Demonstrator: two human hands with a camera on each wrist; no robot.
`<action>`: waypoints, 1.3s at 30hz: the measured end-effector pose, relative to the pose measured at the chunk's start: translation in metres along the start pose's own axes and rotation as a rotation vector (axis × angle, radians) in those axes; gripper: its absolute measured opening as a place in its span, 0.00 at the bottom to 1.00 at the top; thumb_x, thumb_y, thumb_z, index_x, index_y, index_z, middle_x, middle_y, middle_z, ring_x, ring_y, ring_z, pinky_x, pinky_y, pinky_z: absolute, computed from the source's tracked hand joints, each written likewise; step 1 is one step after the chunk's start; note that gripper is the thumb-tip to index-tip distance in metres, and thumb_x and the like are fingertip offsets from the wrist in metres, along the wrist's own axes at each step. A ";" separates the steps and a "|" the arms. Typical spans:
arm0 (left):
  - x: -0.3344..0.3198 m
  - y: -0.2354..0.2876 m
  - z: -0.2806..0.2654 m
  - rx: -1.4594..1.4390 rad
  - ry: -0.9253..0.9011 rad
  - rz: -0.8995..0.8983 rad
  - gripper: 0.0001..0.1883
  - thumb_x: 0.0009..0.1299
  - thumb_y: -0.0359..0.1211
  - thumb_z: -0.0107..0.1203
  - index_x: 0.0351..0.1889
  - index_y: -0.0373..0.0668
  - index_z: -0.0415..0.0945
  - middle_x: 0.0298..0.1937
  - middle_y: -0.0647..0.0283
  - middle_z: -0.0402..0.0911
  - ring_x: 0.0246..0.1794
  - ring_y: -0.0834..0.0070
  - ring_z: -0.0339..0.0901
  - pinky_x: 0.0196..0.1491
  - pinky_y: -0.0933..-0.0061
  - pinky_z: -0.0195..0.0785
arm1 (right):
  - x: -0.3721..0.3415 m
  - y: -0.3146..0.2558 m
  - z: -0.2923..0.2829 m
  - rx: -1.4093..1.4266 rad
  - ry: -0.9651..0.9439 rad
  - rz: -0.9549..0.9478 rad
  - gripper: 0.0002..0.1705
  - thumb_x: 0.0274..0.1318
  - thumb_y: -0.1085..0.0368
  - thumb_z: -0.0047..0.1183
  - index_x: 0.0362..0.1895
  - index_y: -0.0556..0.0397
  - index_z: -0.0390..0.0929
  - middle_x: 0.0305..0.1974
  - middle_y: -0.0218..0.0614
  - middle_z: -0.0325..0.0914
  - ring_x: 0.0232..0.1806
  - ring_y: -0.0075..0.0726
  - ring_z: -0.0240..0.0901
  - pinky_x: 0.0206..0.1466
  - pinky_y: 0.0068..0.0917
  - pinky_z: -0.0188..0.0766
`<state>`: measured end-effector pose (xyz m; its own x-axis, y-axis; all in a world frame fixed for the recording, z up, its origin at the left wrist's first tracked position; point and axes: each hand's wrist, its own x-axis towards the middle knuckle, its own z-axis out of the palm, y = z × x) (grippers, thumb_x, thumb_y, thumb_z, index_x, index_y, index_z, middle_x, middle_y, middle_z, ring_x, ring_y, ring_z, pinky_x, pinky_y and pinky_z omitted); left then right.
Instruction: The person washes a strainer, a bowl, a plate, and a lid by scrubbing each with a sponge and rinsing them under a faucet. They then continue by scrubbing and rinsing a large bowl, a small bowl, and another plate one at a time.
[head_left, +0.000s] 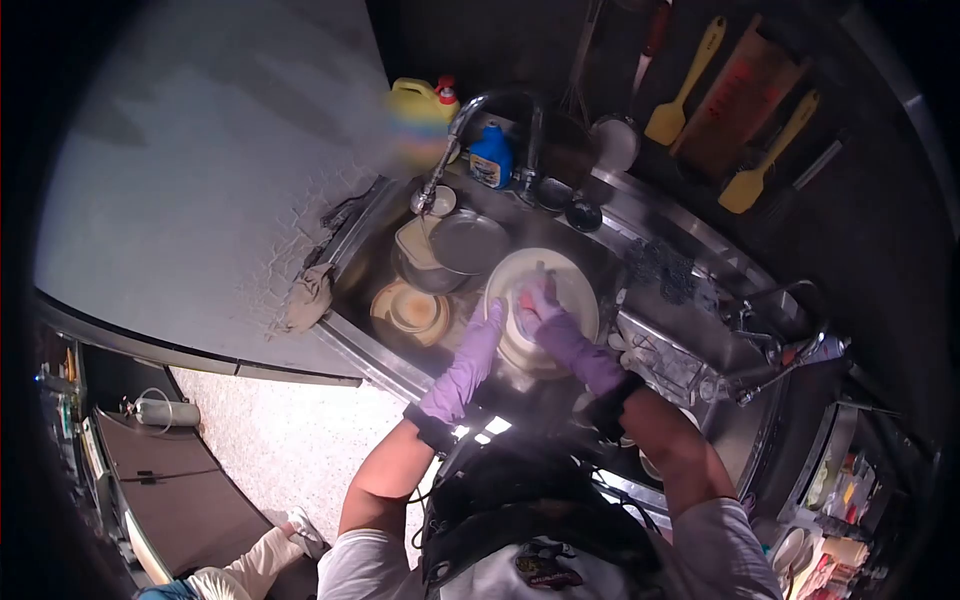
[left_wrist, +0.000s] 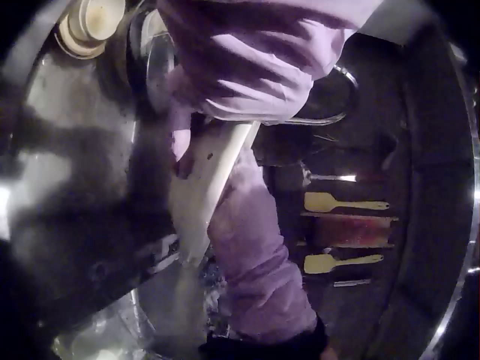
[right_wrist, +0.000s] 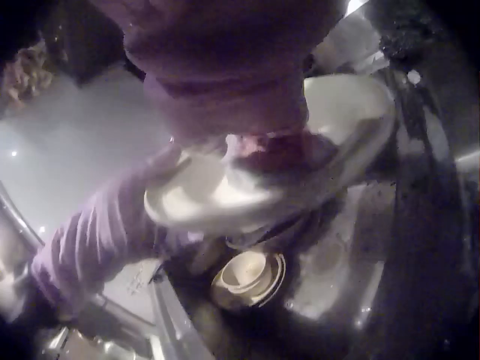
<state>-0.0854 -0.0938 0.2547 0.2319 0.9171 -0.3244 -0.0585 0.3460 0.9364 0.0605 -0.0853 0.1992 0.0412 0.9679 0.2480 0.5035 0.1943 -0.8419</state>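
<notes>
A large pale plate [head_left: 565,268] is tilted above the sink. My left hand [head_left: 482,335], in a purple glove, grips its left rim; in the left wrist view the fingers of that hand [left_wrist: 247,71] wrap over the plate [left_wrist: 202,184]. My gloved right hand [head_left: 548,308] is bunched round a small reddish thing [head_left: 526,300] against the plate's inner face. The right wrist view shows the right hand [right_wrist: 225,90] over the plate [right_wrist: 356,112], its fingertips mostly hidden. What the reddish thing is, I cannot tell.
Stacked bowls [head_left: 415,308] and a metal pan [head_left: 470,243] sit left in the sink [head_left: 350,330]. Behind stand the faucet [head_left: 535,130], a blue bottle [head_left: 490,158] and a yellow jug [head_left: 422,115]. A wire rack [head_left: 660,360] is at right. Someone's leg [head_left: 250,565] shows lower left.
</notes>
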 end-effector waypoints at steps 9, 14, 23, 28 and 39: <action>0.022 0.004 -0.032 0.122 0.091 0.102 0.23 0.73 0.46 0.37 0.54 0.37 0.65 0.42 0.61 0.73 0.39 0.76 0.69 0.42 0.76 0.64 | -0.034 0.017 -0.032 -1.007 -0.396 -0.384 0.31 0.50 0.67 0.43 0.61 0.55 0.58 0.55 0.39 0.66 0.59 0.35 0.62 0.64 0.28 0.56; 0.011 0.007 -0.027 -0.031 -0.121 -0.021 0.20 0.68 0.36 0.49 0.56 0.38 0.64 0.46 0.62 0.73 0.44 0.76 0.71 0.46 0.75 0.66 | -0.001 -0.013 -0.094 -0.730 -0.153 -0.444 0.31 0.50 0.70 0.40 0.62 0.46 0.59 0.59 0.38 0.61 0.65 0.37 0.53 0.70 0.33 0.47; -0.017 0.051 -0.006 -0.238 -0.301 -0.184 0.28 0.63 0.31 0.55 0.61 0.43 0.58 0.51 0.60 0.70 0.49 0.72 0.71 0.46 0.71 0.70 | 0.034 -0.045 -0.074 -0.072 -0.258 -0.524 0.25 0.50 0.68 0.41 0.56 0.46 0.66 0.59 0.35 0.61 0.64 0.41 0.53 0.66 0.38 0.52; -0.012 0.049 -0.006 -0.225 -0.117 -0.062 0.29 0.63 0.33 0.55 0.62 0.43 0.56 0.52 0.59 0.68 0.49 0.71 0.71 0.44 0.71 0.74 | 0.030 -0.011 -0.077 0.168 -0.110 -0.210 0.24 0.52 0.66 0.42 0.57 0.45 0.65 0.56 0.39 0.64 0.60 0.43 0.58 0.62 0.37 0.57; -0.003 0.017 0.013 -0.631 -0.351 -0.198 0.31 0.69 0.53 0.42 0.63 0.43 0.54 0.57 0.57 0.66 0.54 0.67 0.68 0.54 0.66 0.66 | 0.010 -0.083 -0.015 0.096 0.280 -0.147 0.20 0.52 0.67 0.46 0.52 0.52 0.69 0.48 0.47 0.68 0.51 0.50 0.65 0.53 0.34 0.63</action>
<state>-0.0741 -0.0934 0.2730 0.5858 0.7453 -0.3186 -0.5049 0.6430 0.5758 0.0317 -0.0941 0.2791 0.2165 0.8498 0.4806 0.4385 0.3552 -0.8256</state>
